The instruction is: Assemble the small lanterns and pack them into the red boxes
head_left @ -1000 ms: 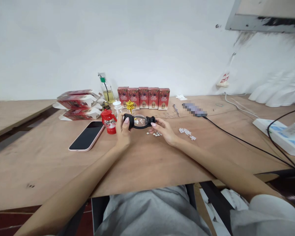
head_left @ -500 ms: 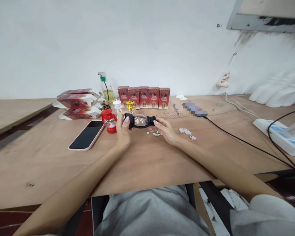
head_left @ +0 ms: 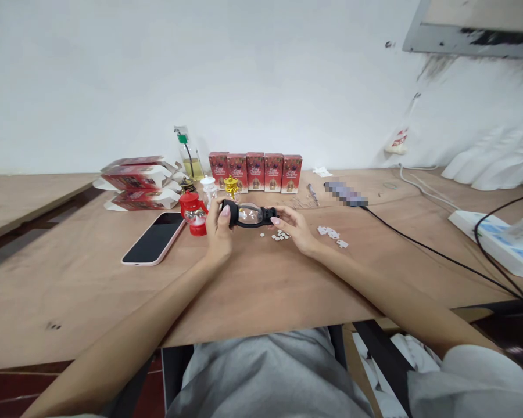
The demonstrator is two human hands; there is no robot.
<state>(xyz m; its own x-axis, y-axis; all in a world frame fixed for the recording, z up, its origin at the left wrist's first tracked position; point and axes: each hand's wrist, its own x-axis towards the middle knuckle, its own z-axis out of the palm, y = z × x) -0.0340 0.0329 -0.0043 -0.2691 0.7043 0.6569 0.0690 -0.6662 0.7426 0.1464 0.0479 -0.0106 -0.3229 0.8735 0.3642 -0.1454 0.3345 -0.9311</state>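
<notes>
A small black lantern with a clear globe (head_left: 248, 215) lies sideways just above the wooden table (head_left: 261, 284). My left hand (head_left: 219, 231) grips its left end, thumb on the black cap. At the opposite end, my right hand (head_left: 295, 228) pinches the black top with its fingertips. Several small round button cells (head_left: 279, 235) lie on the table just below the right hand. A red lantern (head_left: 194, 213) stands upright just left of my left hand.
A phone with a pink case (head_left: 154, 238) lies face up at left. Behind stand a white lantern (head_left: 208, 188), a gold lantern (head_left: 230, 186), a bottle of yellow liquid (head_left: 190, 157), several red boxes (head_left: 255, 172) and flattened boxes (head_left: 136, 183). White tabs (head_left: 331, 234), a black cable (head_left: 431, 249) and a power strip (head_left: 497, 238) lie at right.
Both hands stay on the black lantern; they have lifted it slightly away from me, and the right fingers shifted a little on its top end.
</notes>
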